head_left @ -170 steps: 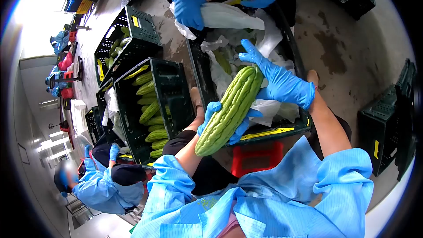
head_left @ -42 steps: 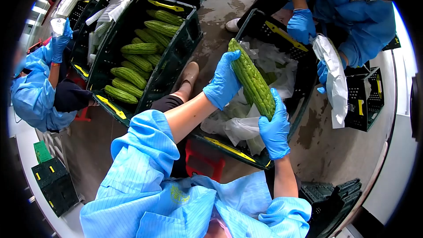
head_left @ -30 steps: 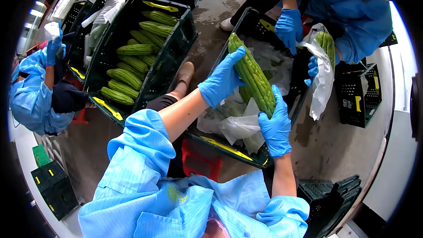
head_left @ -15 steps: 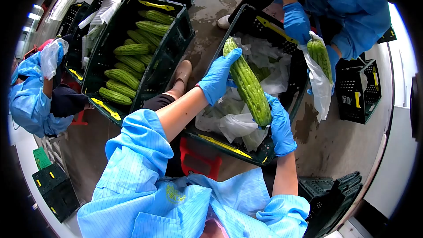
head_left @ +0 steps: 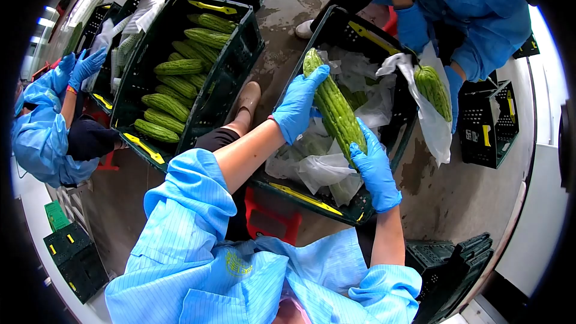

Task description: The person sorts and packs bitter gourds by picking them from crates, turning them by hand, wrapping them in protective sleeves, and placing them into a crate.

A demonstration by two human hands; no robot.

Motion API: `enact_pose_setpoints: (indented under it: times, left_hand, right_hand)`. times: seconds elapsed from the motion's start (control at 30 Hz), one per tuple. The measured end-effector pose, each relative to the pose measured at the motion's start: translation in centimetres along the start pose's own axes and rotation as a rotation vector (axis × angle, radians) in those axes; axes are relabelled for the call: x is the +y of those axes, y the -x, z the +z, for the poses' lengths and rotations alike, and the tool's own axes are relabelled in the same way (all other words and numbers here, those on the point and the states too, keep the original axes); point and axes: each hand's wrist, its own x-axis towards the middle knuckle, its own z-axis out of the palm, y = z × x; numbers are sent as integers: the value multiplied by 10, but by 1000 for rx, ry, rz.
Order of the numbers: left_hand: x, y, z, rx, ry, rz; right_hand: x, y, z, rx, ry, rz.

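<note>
A long, ridged green bitter melon (head_left: 336,111) is held slantwise between my two blue-gloved hands. My left hand (head_left: 298,103) wraps around its upper part, thumb across the front. Lower down, my right hand (head_left: 376,171) closes on the near end, its thumb lying over the skin and part of the tip hidden. Beneath the melon stands a dark green crate (head_left: 303,203) holding several melons in thin whitish plastic bags (head_left: 324,171). Bare bitter melons (head_left: 180,67) lie in rows in another crate (head_left: 249,42) to the left.
Opposite on the right, a co-worker's gloved hands hold another bitter melon (head_left: 433,93) in a plastic bag. At far left a second person's gloved hand (head_left: 87,69) is raised. A small crate (head_left: 489,123), stacked dark crates (head_left: 444,276) and a red stool (head_left: 273,222) stand around.
My right hand has shifted from the melon's tip to a grip with the thumb over its front. The co-worker's bagged melon has moved slightly down; the left person's hands have spread apart.
</note>
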Motion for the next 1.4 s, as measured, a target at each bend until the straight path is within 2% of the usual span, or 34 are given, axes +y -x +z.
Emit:
enact_pose_setpoints:
  times: [0.17,0.37,0.47,0.57,0.67,0.77,0.9,1.1,1.33,1.4]
  left_hand:
    - [3,7,6,-7,-10,152]
    - [1,7,9,38,2,178]
    - [5,13,9,30,15,129]
    - [0,5,1,-40,32,55]
    - [-11,0,-1,-61,131,17]
    - [-15,0,-1,-202,184,46]
    - [-3,6,0,-419,309,-63]
    - [-1,19,4,-583,261,-123]
    - [-6,15,2,-609,383,-120]
    - [-5,16,5,-588,375,-64]
  right_hand:
    - [2,-1,7,97,-57,4]
    - [5,0,7,213,191,-134]
    - [1,2,6,238,349,-81]
    - [2,4,6,279,475,-87]
    - [-1,5,7,339,434,-146]
    - [3,3,4,439,524,-310]
    - [5,1,4,521,670,-421]
    - [-3,-5,3,550,876,-586]
    - [-2,-12,4,513,892,-600]
    - [-4,-11,4,529,913,-628]
